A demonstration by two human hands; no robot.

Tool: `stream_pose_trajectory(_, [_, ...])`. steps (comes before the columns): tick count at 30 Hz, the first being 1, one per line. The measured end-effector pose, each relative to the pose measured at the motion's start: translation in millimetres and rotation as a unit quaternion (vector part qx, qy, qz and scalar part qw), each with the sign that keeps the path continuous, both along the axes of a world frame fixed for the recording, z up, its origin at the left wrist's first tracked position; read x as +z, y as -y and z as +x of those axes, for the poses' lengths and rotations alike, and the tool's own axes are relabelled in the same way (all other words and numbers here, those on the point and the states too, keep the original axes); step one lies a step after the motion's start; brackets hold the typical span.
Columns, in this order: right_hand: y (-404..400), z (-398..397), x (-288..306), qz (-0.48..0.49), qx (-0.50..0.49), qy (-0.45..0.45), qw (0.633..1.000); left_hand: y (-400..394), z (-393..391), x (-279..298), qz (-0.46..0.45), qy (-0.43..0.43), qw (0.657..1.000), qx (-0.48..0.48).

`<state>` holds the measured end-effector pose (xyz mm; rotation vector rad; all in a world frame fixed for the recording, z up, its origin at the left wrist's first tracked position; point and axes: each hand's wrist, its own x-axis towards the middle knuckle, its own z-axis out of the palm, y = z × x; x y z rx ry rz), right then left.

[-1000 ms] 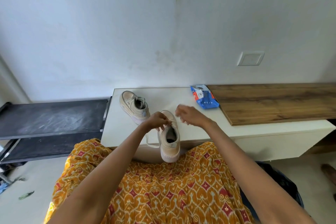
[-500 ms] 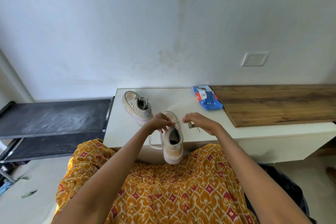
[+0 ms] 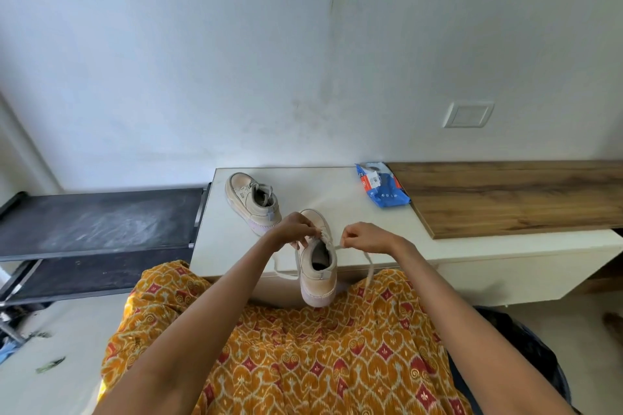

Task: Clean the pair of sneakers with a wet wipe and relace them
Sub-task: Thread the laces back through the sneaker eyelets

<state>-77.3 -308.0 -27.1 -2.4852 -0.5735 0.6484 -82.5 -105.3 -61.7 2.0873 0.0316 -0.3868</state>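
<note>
Nearest, heel overhanging the front edge of the white counter (image 3: 337, 192) above a patterned orange lap (image 3: 303, 347): near sneaker (image 3: 318, 266), toe at 12 o'clock. Left hand (image 3: 293, 232), grip pinched on the lace (image 3: 285, 274) at the tongue; right hand (image 3: 362, 239) at 3 o'clock, grip pinched on the other end. Farther, at 11 o'clock: second sneaker (image 3: 253, 202). At 1 o'clock: blue wipe pack (image 3: 381, 189).
</note>
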Motion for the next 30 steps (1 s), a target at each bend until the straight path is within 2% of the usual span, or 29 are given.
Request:
stream_pose_trajectory(2, [-3,-3,-1,0.076,-0.062,-0.057,0.994,0,-1,-1,-0.006,-0.001,1.000,0.005])
stream_pose_trajectory(3, [-3,-4,1,0.081,-0.072,-0.081,0.991,0,-1,-1,-0.009,-0.002,1.000,0.006])
stream_pose_trajectory(6, [3,-3,8,0.025,-0.036,-0.096,0.994,-1,0,0,-0.016,-0.004,1.000,0.006])
stream_pose_trajectory(10, [8,-3,21,0.085,-0.070,-0.105,0.988,-1,-1,0,-0.019,-0.008,1.000,0.011])
stream_pose_trajectory(13, [10,0,30,0.016,-0.061,-0.086,0.994,-1,-1,-2,-0.023,-0.009,1.000,0.014])
stream_pose_trajectory(15, [9,1,36,0.014,-0.044,-0.100,0.994,-1,-1,-2,-0.027,-0.008,0.999,0.016])
stream_pose_trajectory(17, [8,0,38,0.109,-0.060,-0.129,0.984,-2,-1,-2,-0.035,-0.008,0.999,0.019])
stream_pose_trajectory(19, [5,0,35,0.232,-0.106,-0.123,0.959,-2,-2,-2,-0.039,-0.008,0.999,0.019])
stream_pose_trajectory(21, [0,0,29,0.356,-0.162,-0.105,0.914,-2,-1,-3,-0.039,-0.009,0.999,0.020])
stream_pose_trajectory(24, [-9,2,22,0.523,-0.198,-0.141,0.817,-3,-2,-5,-0.032,-0.010,0.999,0.017])
stream_pose_trajectory(25, [-11,1,22,0.528,-0.192,-0.148,0.814,-3,-1,-5,-0.033,-0.012,0.999,0.016])
stream_pose_trajectory(26, [-12,0,21,0.487,-0.179,-0.131,0.845,-3,-1,-6,-0.037,-0.013,0.999,0.015])
stream_pose_trajectory(28, [-12,-2,18,0.281,-0.114,-0.021,0.953,-3,0,-7,-0.046,-0.015,0.999,0.017])
stream_pose_trajectory(29, [-11,-2,13,0.175,-0.064,0.035,0.982,-3,0,-8,-0.048,-0.016,0.998,0.021])
stream_pose_trajectory(30, [-11,-2,6,0.104,-0.022,0.071,0.992,-3,1,-10,-0.051,-0.018,0.998,0.025])
